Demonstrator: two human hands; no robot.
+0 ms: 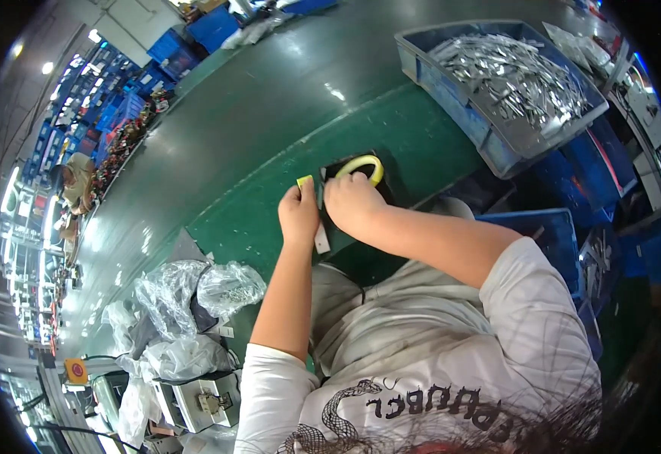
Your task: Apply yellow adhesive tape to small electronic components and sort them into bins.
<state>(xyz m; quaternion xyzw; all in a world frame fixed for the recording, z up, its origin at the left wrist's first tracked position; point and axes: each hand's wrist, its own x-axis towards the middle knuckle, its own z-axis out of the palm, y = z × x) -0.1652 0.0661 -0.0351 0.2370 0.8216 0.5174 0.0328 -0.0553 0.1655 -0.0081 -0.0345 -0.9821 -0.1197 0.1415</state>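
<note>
My left hand [298,216] is closed, its thumb and fingers pinching a small yellow piece [305,181] whose end sticks out at the top. Close to its right, my right hand [353,206] has its fingers curled down, so what they grip, if anything, is hidden. A yellow ring [377,172], which looks like a roll of tape, lies at the right fingertips, partly covered by them. Beneath it is a dark flat block [335,168] on the green work surface [270,181]. A narrow pale strip [322,240] shows below and between the hands.
A blue crate [467,91] heaped with shiny metal parts [520,76] stands at the far right. Clear plastic bags [168,299] lie at the left, above a white device [202,401]. Another blue bin [535,223] sits low at the right. Farther left, a person [79,181] sits across the belt.
</note>
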